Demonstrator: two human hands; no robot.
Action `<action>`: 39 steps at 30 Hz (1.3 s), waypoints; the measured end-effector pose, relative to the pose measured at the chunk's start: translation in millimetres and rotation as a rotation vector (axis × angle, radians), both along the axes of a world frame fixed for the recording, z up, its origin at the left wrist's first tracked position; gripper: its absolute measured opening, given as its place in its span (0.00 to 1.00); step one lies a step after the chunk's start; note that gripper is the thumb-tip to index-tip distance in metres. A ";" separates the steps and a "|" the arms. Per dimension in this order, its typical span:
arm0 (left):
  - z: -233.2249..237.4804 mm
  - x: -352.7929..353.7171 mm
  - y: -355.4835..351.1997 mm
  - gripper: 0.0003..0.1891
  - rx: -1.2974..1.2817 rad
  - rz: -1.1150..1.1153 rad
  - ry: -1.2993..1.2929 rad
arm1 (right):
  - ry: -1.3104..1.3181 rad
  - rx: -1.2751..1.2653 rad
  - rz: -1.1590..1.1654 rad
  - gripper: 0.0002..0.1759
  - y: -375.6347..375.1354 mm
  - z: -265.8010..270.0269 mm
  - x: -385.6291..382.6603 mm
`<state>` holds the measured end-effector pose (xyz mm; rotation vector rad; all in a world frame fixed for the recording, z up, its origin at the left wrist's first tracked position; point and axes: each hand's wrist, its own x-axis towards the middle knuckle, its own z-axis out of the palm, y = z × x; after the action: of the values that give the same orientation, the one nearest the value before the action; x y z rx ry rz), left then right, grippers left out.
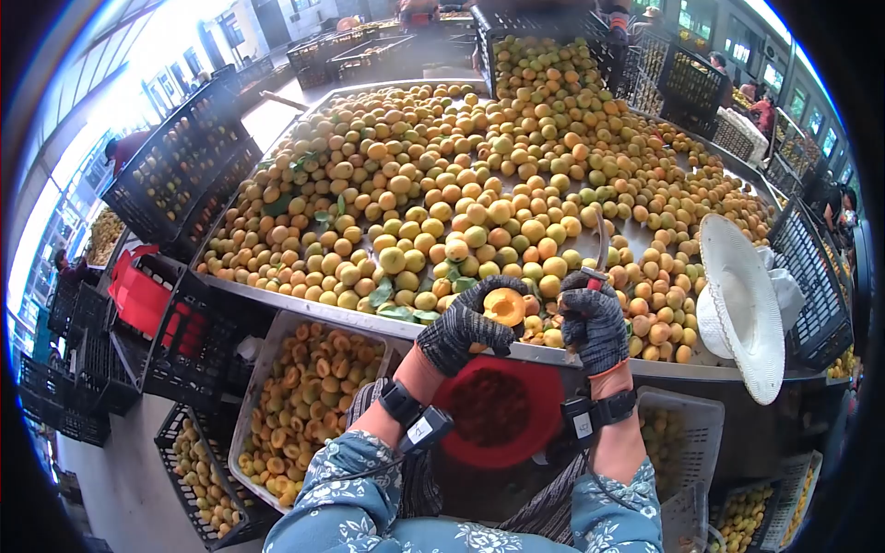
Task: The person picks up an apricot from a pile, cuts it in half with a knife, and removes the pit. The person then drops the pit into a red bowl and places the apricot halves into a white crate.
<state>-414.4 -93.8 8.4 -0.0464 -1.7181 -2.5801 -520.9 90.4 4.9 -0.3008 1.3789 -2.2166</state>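
My left hand [466,323], in a dark grey knitted glove, is closed around a halved apricot [504,307], its orange cut face and pit hollow turned up. My right hand [595,324], gloved alike, is wrapped round the handle of a small curved knife [604,241] whose thin blade points up and away. Both hands are over the near edge of a metal table [304,293] heaped with whole apricots [498,212]. Below them stands a red basin [544,405] with dark reddish-brown contents, probably pits.
To the left, a pale crate [241,433] is filled with halved apricots. Another pale crate [705,433] stands at the right. A white hat [742,309] rests on the table's right corner. Black crates [180,170] are stacked left, and one tipped crate [544,28] stands at the back.
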 end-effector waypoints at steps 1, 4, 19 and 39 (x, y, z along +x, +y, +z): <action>-0.4 3.6 0.3 0.31 -0.145 0.059 0.091 | 0.010 0.000 0.026 0.10 -0.6 2.6 1.8; -3.2 6.5 -8.8 0.30 0.009 -0.052 -0.067 | 0.077 -0.002 0.118 0.10 -5.6 3.1 6.2; -56.5 232.2 -192.0 0.20 -1.104 -0.034 -0.791 | 0.235 0.290 0.455 0.08 3.4 12.8 15.0; -49.2 -37.7 -154.0 0.26 -1.803 0.593 -0.653 | 0.347 0.225 0.024 0.06 -10.5 -13.8 -2.1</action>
<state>-452.1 -247.9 -40.8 1.0404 -2.8462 -0.0802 -523.0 79.8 -9.0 -0.6388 1.7785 -2.0298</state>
